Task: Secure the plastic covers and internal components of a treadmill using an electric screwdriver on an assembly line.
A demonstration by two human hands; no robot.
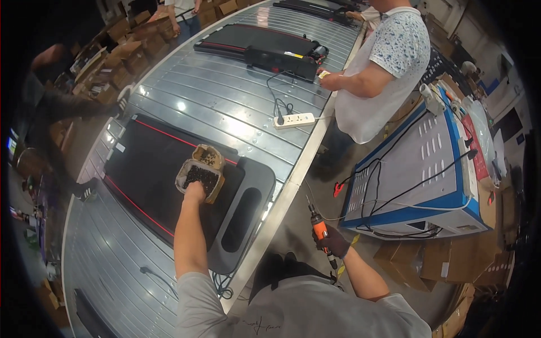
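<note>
The person's left hand [194,193] reaches out over the conveyor and dips into a small cardboard box of dark screws [200,176]; the fingers are down among the screws, and I cannot tell whether they have closed on any. A second small box [207,155] sits touching the first on its far side. Both rest on a flat black treadmill [152,169] with thin red stripes, whose long axis runs slantwise across the metal conveyor table [225,107], its grey end with the oval slot pointing toward the person.

The right hand [333,241], in a dark glove, hangs off the table edge wrapped tight around an orange electric screwdriver [319,228] — the tool is tilted, its bit pointing up and a little left, its cord trailing down.

Farther along the belt lies another black treadmill [256,48], near a white power strip [294,119]. A co-worker in a white apron [366,107] stands beside it. To the right sits a blue-and-white machine cabinet [417,180], with brown cartons [445,259] stacked by its near side — more cartons [129,39] crowd the far left.
</note>
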